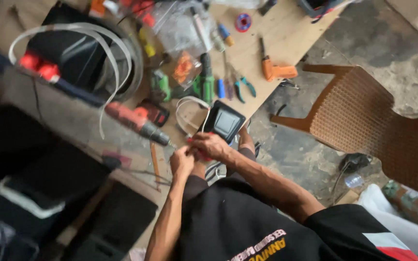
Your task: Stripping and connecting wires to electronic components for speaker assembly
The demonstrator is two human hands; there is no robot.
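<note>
Left hand (182, 162) and right hand (211, 145) pinch small red part (200, 155) together | beside black meter (224, 122) | steady wrists on surface (276, 34)

Both hands (197, 152) pinch small red part (200, 155) beside black meter (224, 123).
</note>
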